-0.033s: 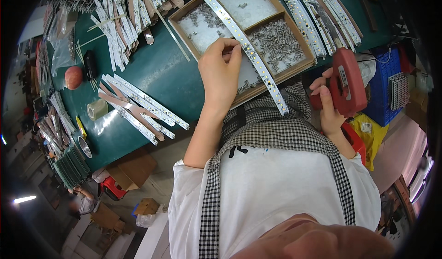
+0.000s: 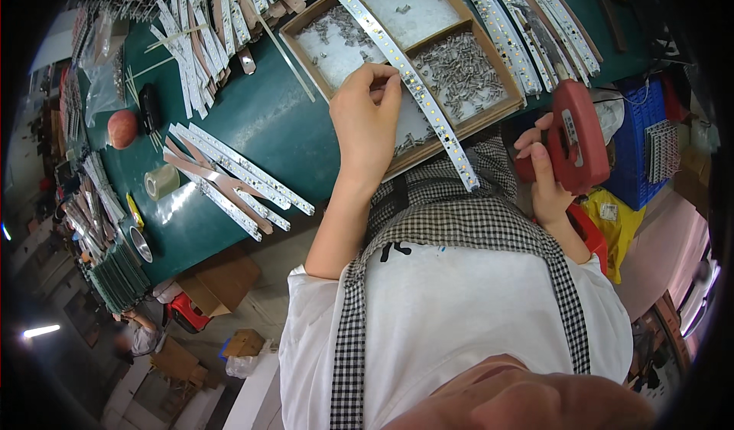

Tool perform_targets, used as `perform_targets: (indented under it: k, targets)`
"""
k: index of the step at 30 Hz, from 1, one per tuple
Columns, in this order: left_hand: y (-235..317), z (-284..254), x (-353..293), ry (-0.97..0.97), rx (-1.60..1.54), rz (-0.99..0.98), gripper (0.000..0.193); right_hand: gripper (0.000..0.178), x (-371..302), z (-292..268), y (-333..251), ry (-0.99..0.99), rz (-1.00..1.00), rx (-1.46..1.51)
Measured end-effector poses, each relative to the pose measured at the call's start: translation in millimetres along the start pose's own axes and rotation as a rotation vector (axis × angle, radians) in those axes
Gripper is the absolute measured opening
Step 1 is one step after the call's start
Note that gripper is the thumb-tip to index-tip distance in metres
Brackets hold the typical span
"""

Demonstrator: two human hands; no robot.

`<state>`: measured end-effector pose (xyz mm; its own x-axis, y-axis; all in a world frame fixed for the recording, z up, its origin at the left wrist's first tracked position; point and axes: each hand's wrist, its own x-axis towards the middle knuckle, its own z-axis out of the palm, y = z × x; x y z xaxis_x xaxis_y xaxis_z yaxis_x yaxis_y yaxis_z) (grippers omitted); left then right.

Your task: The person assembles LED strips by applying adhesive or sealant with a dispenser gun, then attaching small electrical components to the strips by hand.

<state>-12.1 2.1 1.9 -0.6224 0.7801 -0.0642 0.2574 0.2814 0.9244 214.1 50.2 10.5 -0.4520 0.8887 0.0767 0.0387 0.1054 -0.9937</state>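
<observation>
"Where is the strip?"

"The white LED strip (image 2: 419, 90) lies diagonally across a divided wooden tray (image 2: 437, 37), its near end jutting past the rim toward the worker's checked apron (image 2: 451, 227)."

"And the hands?"

"The left hand (image 2: 367, 116) hovers over the tray beside the strip, thumb and forefinger tips brought close; whether they pinch anything cannot be told. The right hand (image 2: 544, 174) is at a red tool (image 2: 582, 136), fingers curled; how firmly they close on it is unclear."

"Around them?"

"Small metal screws (image 2: 462, 71) fill the tray's near right compartment. On the green table (image 2: 267, 139), more strips (image 2: 229, 174) lie crossed to the left, near a tape roll (image 2: 161, 181) and a red apple (image 2: 122, 129)."
</observation>
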Motion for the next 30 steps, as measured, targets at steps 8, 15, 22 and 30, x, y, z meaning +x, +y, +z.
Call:
perform_targets:
  k: [8,15,22,30]
  targets:
    - [0,3,-1,0.045,-0.011,0.036,0.011,0.049,-4,-6,-4,-0.152,0.02,0.061]
    - [2,3,-2,0.031,-0.03,0.017,0.017,0.055,-6,-10,1,-0.355,0.211,0.238]
    - [1,3,-1,0.029,-0.003,0.023,0.021,0.044,-7,0,-6,-0.3,0.298,0.148]
    - [3,4,-2,0.036,0.025,0.034,0.02,0.037,-4,4,-10,-0.274,0.32,0.069]
